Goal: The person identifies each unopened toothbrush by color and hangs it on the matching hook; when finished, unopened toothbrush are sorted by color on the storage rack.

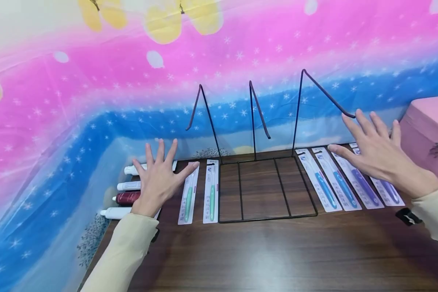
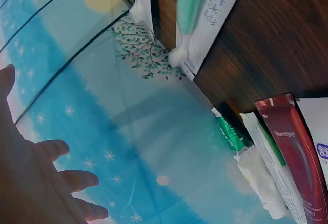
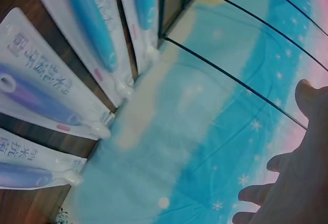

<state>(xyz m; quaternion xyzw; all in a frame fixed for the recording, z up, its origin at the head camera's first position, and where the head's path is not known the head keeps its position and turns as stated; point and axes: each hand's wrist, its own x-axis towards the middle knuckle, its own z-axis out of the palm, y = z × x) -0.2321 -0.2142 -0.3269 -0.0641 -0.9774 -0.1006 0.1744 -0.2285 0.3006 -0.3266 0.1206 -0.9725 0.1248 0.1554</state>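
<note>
My left hand (image 1: pixel 157 178) is spread with fingers apart over several toothpaste tubes and holds nothing. A dark red tube (image 1: pixel 127 198) shows among white ones (image 1: pixel 114 213); the hand partly covers them. My right hand (image 1: pixel 381 150) is likewise spread, above the packaged toothbrushes at the right, and grips nothing. Between the hands stands a black wire rack (image 1: pixel 268 219) with three bent prongs rising at its back. Two packaged green toothbrushes (image 1: pixel 211 194) lie left of the rack. On its right are blue toothbrushes (image 1: pixel 325 188) and purple toothbrushes (image 1: pixel 365 186), partly hidden by the right hand.
A pink box (image 1: pixel 430 121) stands at the right behind my right hand. The brown wooden table (image 1: pixel 263 259) runs against a pink and blue cloth (image 1: pixel 138 81) with snowflakes that hangs behind and at the left.
</note>
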